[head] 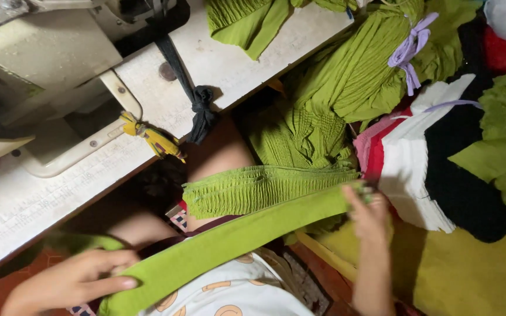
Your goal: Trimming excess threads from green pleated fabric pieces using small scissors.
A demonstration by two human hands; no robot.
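- Head view: a person stretches a plain green fabric band [235,240] across the lap, below the sewing table [19,205].
- The left hand [71,281] pins one end under flat fingers; the right hand [370,213] pinches the other end shut.
- A smocked green strip [259,190] lies just above.
- Even tension, judged from here, keeps the band flat and untwisted.

Both forearms bare, no sleeves reaching wrists. Left hand [74,281] and right hand [369,213] ungloved; no rings or watch in view. Torso: white shirt [229,292] printed with orange curved shapes. Dark maroon band above it, possibly a garment edge; dim light, unclear. Fingernails short, unpainted.
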